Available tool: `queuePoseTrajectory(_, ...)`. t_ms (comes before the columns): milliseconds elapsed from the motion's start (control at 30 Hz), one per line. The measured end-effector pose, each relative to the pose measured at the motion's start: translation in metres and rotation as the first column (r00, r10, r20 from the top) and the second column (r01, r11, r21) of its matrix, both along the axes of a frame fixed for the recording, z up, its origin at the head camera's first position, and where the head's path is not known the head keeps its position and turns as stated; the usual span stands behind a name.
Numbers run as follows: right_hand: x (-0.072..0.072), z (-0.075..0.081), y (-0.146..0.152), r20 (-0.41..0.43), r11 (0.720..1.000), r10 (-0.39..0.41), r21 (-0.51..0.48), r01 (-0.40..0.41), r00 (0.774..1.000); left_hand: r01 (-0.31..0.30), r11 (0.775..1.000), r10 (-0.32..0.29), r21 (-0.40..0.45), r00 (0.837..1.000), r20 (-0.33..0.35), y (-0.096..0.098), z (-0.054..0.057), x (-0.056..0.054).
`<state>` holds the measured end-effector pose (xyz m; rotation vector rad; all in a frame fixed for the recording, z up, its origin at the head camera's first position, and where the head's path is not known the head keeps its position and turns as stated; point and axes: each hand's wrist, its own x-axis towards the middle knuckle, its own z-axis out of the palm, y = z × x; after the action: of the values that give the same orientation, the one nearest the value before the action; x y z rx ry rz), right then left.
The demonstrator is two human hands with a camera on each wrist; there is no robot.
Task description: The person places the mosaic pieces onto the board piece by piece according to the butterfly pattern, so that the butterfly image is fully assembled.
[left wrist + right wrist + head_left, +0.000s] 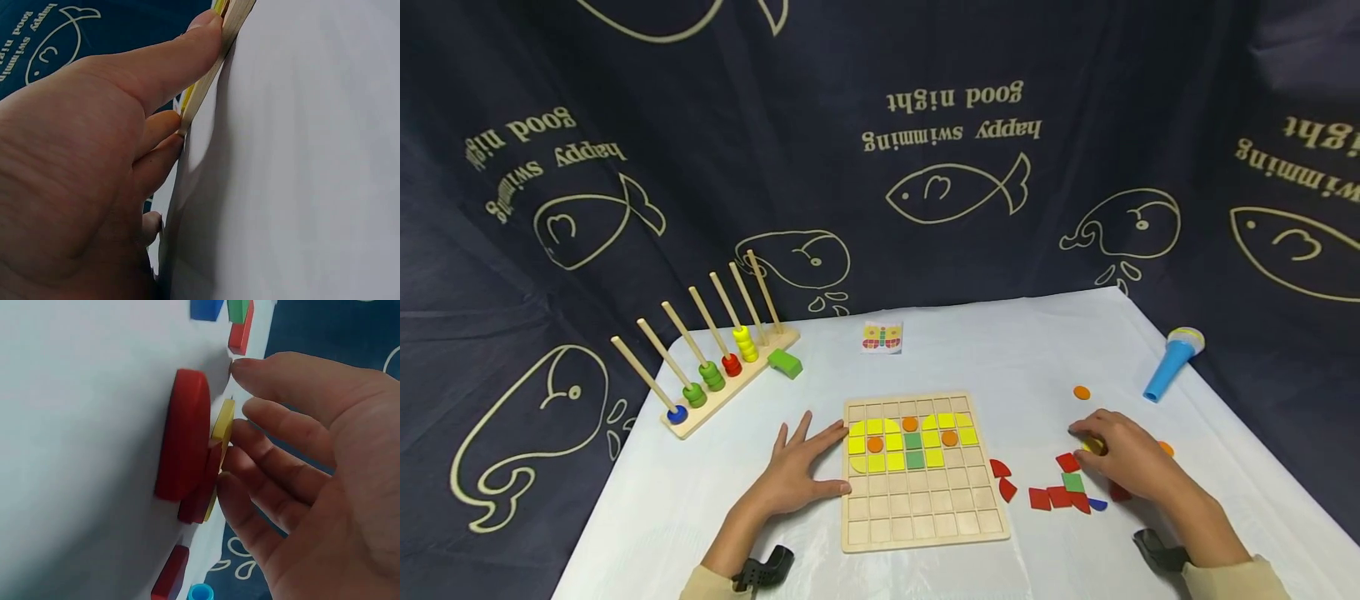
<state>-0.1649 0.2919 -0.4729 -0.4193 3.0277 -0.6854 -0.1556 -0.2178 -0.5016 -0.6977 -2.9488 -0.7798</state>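
Note:
A wooden grid board (923, 504) lies on the table, its upper cells filled with yellow tiles (857, 444), orange discs (910, 424) and green squares (912, 441). My left hand (793, 475) has its fingers spread, with thumb and fingertips touching the board's left edge; the left wrist view has the thumb (203, 47) against the wooden rim. To the right of the board, my right hand (1131, 458) is low over loose pieces, loosely bent around a yellow piece (1094, 446). In the right wrist view, the fingers reach beside that yellow piece (223, 422), near red pieces (184, 434), without a visible pinch.
Loose red tiles (1040, 498), a green square (1072, 482) and a blue piece (1098, 505) lie between board and right hand. A bead rack (730, 385), green block (786, 363), butterfly pattern card (882, 337) and blue toy microphone (1172, 367) stand farther off.

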Motion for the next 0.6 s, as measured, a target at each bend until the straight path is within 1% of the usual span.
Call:
queuePoseTrajectory(133,0.001,-0.001,0.004,0.019,1.000,-0.014,0.010,0.014,1.000,-0.003,1.000,0.003,-0.002,1.000,0.002,0.000,0.000,0.000)
queuePoseTrajectory(300,0.001,-0.001,0.012,0.076,1.000,-0.030,0.004,0.030,0.997,-0.006,1.000,0.006,-0.002,1.000,0.005,0.000,0.000,0.000)
queuePoseTrajectory(367,0.000,-0.001,0.014,0.094,1.000,-0.024,0.000,0.025,0.995,-0.007,1.000,0.007,-0.005,1.000,0.007,0.000,-0.001,0.000)
queuePoseTrajectory(467,0.000,-0.001,0.012,0.086,1.000,-0.028,0.004,0.027,0.996,-0.004,1.000,0.004,-0.008,1.000,0.005,0.000,-0.001,0.000)
queuePoseTrajectory(600,-0.001,-0.001,0.006,0.042,1.000,-0.025,-0.007,0.025,0.999,-0.008,1.000,0.008,-0.010,1.000,-0.006,0.001,0.001,0.001)
